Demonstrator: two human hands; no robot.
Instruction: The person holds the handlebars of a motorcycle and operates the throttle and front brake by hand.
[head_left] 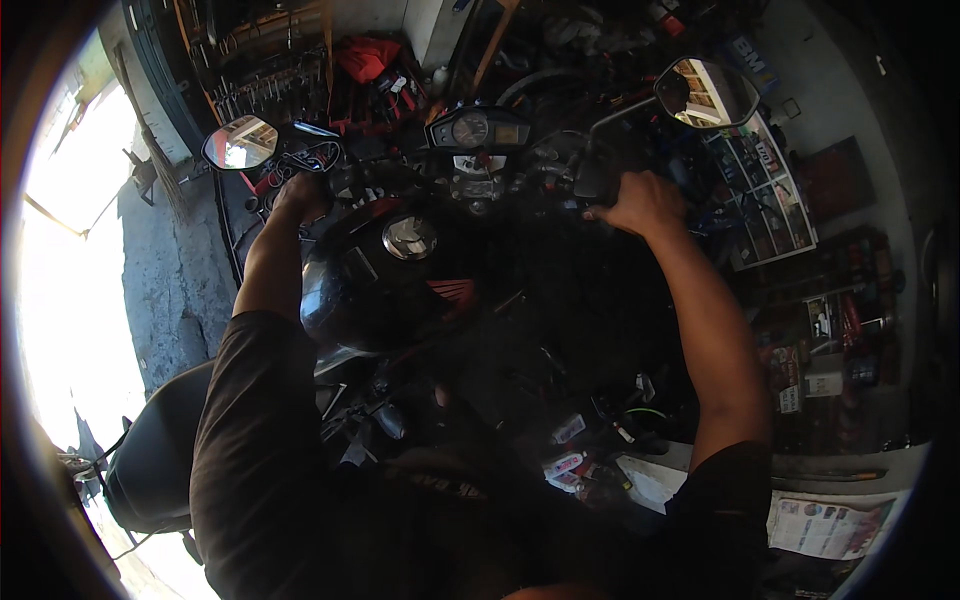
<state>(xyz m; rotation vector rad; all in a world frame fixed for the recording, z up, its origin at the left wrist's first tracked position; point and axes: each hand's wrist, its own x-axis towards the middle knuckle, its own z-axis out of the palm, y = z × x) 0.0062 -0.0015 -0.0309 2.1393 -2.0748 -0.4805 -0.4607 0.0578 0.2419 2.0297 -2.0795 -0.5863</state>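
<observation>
I stand or sit over a black motorcycle, my arms stretched forward to its handlebar. My left hand wraps round the left end of the bar, below the left mirror. My right hand grips the right end, below the right mirror, with its thumb toward the middle. Between them is the instrument cluster, with a round dial and a small display. Behind that, nearer me, lies the black fuel tank with a chrome filler cap and a red emblem.
Hand tools hang at the back left near red items. A display case stands at the right, with shelved boxes and papers. A black seat is at the lower left, beside sunlit pavement and a broom.
</observation>
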